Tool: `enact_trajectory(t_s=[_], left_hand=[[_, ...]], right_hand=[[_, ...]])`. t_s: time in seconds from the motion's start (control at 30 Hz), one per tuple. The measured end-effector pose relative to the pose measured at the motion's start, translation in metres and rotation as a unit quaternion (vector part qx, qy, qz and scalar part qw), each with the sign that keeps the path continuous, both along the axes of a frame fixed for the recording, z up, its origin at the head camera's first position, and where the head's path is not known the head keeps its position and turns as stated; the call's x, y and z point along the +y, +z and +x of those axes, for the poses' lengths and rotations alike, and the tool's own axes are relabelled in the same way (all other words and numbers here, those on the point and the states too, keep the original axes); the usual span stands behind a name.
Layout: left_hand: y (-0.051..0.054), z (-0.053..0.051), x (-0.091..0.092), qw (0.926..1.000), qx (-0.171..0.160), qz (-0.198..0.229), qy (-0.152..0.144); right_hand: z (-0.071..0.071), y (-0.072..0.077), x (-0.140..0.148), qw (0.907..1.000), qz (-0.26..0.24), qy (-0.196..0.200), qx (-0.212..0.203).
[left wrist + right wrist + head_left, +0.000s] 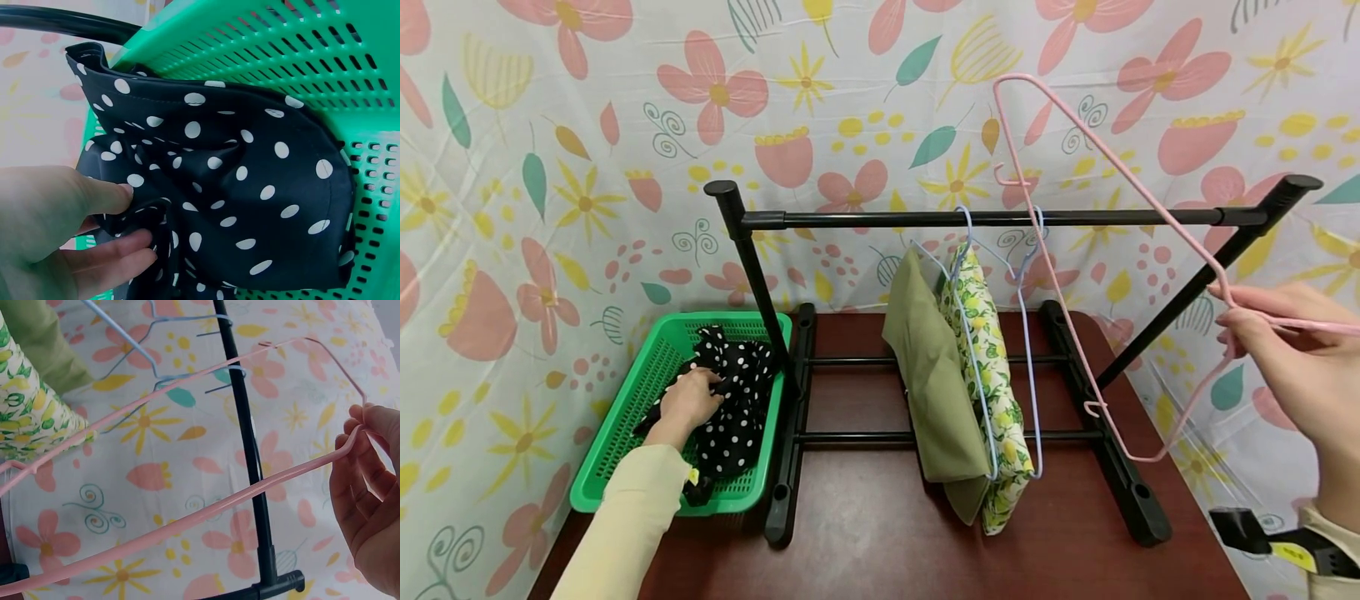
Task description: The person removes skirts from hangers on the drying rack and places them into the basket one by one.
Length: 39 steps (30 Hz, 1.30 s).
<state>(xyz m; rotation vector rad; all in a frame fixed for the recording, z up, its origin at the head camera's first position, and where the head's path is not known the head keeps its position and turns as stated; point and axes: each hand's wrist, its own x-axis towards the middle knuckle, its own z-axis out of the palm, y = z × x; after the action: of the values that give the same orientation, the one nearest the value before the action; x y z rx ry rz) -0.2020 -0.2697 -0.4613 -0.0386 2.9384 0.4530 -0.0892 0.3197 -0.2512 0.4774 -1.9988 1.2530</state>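
Note:
My right hand (1292, 358) pinches a pink hanger (1120, 167) near its neck, holding it tilted at the right end of the rack; the right wrist view shows thumb and fingertips closed on the pink hanger (187, 522). Inside the green basket (617, 425), my left hand (688, 404) is on a black cloth with white dots (741, 408). In the left wrist view the thumb and fingers of the left hand (81, 231) pinch a fold at the edge of the dotted cloth (250, 181), which lies bunched against the basket wall.
A black rack (865, 220) stands on the dark red table (865, 517). On its bar hang an olive cloth (932, 375), a lemon-print cloth (988, 358) and blue hangers (1026, 333). Behind is a flowered sheet (850, 83).

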Motion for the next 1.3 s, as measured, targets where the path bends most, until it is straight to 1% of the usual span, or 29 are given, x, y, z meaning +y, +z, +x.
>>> enact_trajectory(t_s=[0.13,0.23,0.27,0.3,0.37,0.43,0.5,0.57,0.63,0.67,0.73,0.83,0.93,1.07,1.17,1.3], left_hand=[[-0.001,0.001,0.001,0.9998,-0.015,0.01,-0.007],[0.001,0.001,0.001,0.9997,-0.022,0.012,-0.003],[0.002,0.002,0.0,0.9997,-0.022,0.011,0.0],[0.003,0.002,-0.001,0.9997,-0.022,0.011,0.004],[0.006,0.002,-0.003,0.9997,-0.019,0.01,0.011],[0.011,0.003,-0.006,0.9997,-0.014,0.009,0.017],[0.016,0.003,-0.009,0.9996,-0.006,0.011,0.024],[0.021,0.004,-0.013,0.9995,0.009,0.01,0.029],[0.025,0.005,-0.015,0.9991,0.024,0.008,0.034],[0.027,0.005,-0.016,0.9989,0.03,0.007,0.035],[0.029,0.006,-0.018,0.9983,0.047,0.005,0.035],[0.032,0.008,-0.017,0.997,0.07,0.001,0.033],[0.033,0.009,-0.016,0.9951,0.094,-0.003,0.032],[0.036,0.01,-0.014,0.9917,0.124,0.0,0.033],[0.039,0.011,-0.013,0.989,0.143,0.007,0.036],[0.042,0.013,-0.012,0.9865,0.159,0.011,0.038]], right_hand=[[0.003,-0.007,0.005,0.9998,-0.013,-0.012,-0.001],[0.005,-0.012,0.009,0.9992,-0.038,0.006,0.002],[0.005,-0.014,0.01,0.9981,-0.057,0.021,0.005],[0.006,-0.015,0.011,0.9979,-0.061,0.023,0.005],[0.008,-0.019,0.014,0.9967,-0.074,0.031,0.006],[0.011,-0.024,0.017,0.9969,-0.074,0.024,0.006],[0.013,-0.029,0.02,0.9939,-0.1,0.046,0.009],[0.014,-0.035,0.024,0.9881,-0.132,0.077,0.012],[0.015,-0.041,0.026,0.9831,-0.154,0.099,0.013],[0.016,-0.043,0.027,0.9821,-0.16,0.1,0.011],[0.018,-0.047,0.029,0.9829,-0.161,0.09,0.006],[0.021,-0.053,0.03,0.9804,-0.172,0.096,0.007],[0.022,-0.057,0.031,0.9745,-0.191,0.117,0.011],[0.024,-0.063,0.033,0.9713,-0.206,0.118,0.015],[0.026,-0.067,0.034,0.971,-0.212,0.11,0.014],[0.028,-0.07,0.035,0.9724,-0.209,0.103,0.012]])
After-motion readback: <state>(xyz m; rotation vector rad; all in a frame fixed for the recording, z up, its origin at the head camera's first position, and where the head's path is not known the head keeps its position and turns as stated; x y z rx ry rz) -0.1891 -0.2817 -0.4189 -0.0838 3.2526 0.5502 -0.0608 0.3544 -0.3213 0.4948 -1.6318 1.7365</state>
